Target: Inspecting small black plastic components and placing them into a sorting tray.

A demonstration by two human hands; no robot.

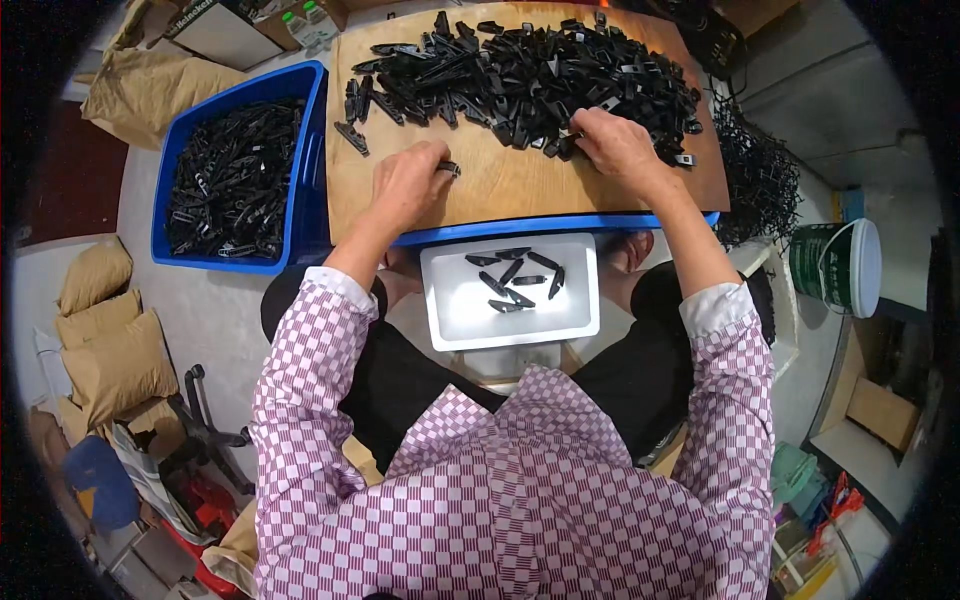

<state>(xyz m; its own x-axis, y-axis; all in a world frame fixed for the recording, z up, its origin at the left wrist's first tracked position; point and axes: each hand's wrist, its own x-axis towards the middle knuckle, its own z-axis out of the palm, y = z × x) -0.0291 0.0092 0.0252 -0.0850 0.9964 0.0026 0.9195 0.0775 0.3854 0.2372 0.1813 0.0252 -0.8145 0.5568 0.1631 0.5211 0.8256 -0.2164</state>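
Observation:
A heap of black plastic clips covers the far part of a wooden board. My left hand is closed at the board's near left, with a black clip sticking out between thumb and fingers. At the near right edge of the heap, my right hand has its thumb and fingers pinched on a dark piece that looks like another clip, mostly hidden by the fingertips. Below the board, between my knees, a white plastic tray holds several black clips lying loose.
A blue bin full of black clips stands left of the board. To the right are a tangle of black parts and a green bucket with a pale lid. Brown paper sacks lie at the left, and a cardboard box sits far right.

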